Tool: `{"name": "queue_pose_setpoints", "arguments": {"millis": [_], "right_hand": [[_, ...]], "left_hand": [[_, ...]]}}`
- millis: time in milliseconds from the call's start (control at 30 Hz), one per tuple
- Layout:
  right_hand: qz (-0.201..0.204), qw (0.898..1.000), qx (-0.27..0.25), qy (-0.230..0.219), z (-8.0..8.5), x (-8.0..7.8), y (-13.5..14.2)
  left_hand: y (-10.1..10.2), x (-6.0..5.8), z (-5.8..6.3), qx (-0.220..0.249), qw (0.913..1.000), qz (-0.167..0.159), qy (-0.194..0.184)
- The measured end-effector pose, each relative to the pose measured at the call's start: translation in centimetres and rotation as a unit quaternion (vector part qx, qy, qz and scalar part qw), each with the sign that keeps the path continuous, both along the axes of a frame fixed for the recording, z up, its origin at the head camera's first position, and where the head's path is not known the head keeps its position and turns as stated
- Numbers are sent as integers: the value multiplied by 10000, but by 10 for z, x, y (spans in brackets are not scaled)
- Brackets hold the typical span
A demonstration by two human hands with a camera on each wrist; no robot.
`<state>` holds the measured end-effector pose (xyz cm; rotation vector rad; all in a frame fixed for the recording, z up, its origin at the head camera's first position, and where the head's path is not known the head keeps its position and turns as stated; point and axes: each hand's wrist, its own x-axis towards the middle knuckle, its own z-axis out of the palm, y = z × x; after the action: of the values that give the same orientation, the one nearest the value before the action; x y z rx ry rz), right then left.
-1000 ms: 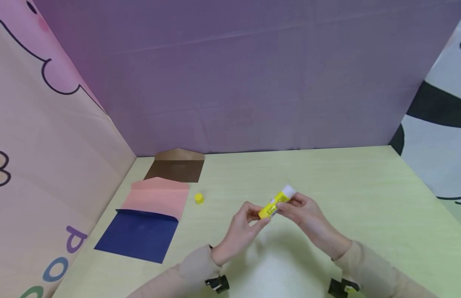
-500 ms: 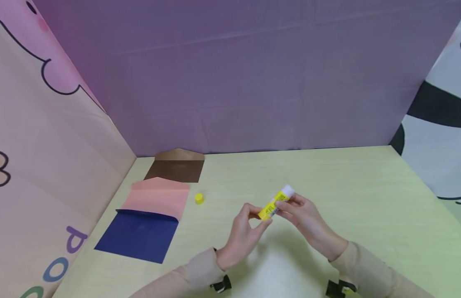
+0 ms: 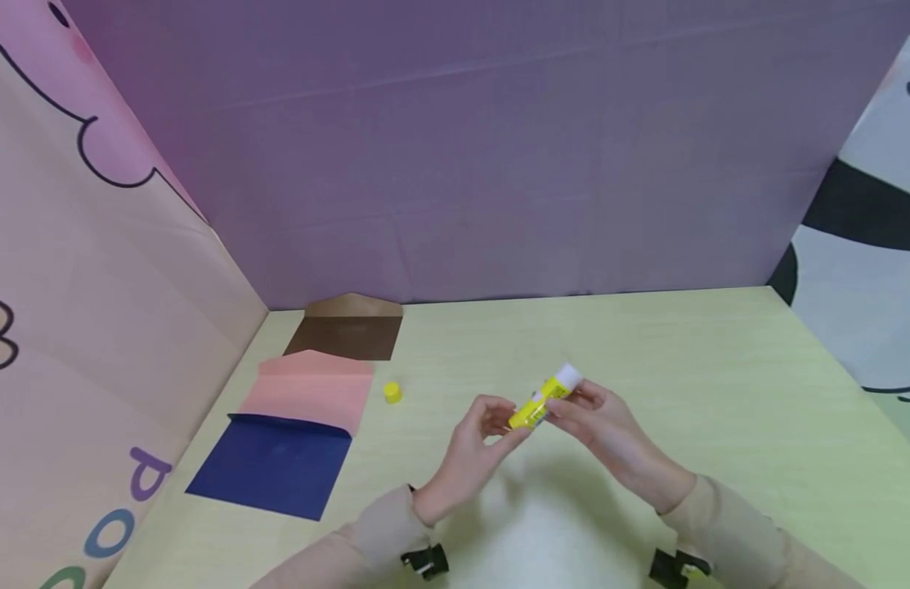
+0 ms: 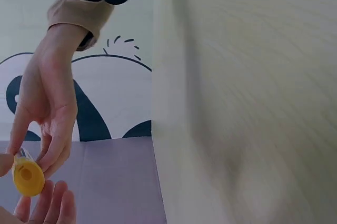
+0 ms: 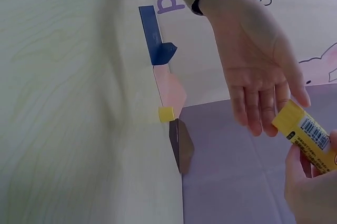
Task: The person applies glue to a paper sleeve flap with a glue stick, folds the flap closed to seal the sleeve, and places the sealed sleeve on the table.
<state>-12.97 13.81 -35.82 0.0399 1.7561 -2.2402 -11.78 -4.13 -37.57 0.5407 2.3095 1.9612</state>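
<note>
A yellow glue stick point(image 3: 537, 408) with a white top end is held tilted above the table, its cap off. My right hand point(image 3: 620, 438) grips its upper body between thumb and fingers. At the lower end, my left hand point(image 3: 469, 458) pinches the base with thumb and fingertips. The left wrist view shows the round yellow base point(image 4: 29, 177) between the hands. In the right wrist view, a barcode label shows on the glue stick point(image 5: 310, 134), and the left hand point(image 5: 258, 61) reaches its end from above. The yellow cap point(image 3: 392, 393) stands on the table, left of both hands.
Along the table's left side lie three envelopes with raised flaps: a navy one point(image 3: 271, 470) nearest, a pink one point(image 3: 311, 388) partly beneath it, and a brown one point(image 3: 344, 335) at the back. A purple backdrop point(image 3: 455, 164) borders the far table edge.
My left hand has turned back and forth at the glue stick's base, and the printed label has rotated slightly. The right hand stays nearly in place. Cap and envelopes are unmoved.
</note>
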Motion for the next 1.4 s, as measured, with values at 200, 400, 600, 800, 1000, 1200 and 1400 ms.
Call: {"name": "queue_pose_setpoints", "arguments": {"millis": [200,400,600,800,1000,1200,1400], "right_hand": [[141,9998,-91,74,0,0,2],[284,9992,-223,181,-1,-2,4],[408,9982,-329,284,-2,-3,5],[564,9967,-443,378,-5,-4,6],[638,9965,-406,356,-6,-3,7],[602,9973,-270,328,-9,-2,7],[469,9982,-177,329,-10,0,6]], "left_hand": [[-4,-9,-4,698,9914,-277,-1076],[-7,-10,-1,1195,9715,-580,-1961],[-8,-10,-2,1633,9442,-949,-2698],[-9,-11,-4,1975,9125,-1654,-3177],[-10,-10,-5,2321,8986,-1574,-3373],[-8,-11,-6,2254,9072,-1289,-3309],[-8,-9,-5,1906,9312,-1123,-2897]]}}
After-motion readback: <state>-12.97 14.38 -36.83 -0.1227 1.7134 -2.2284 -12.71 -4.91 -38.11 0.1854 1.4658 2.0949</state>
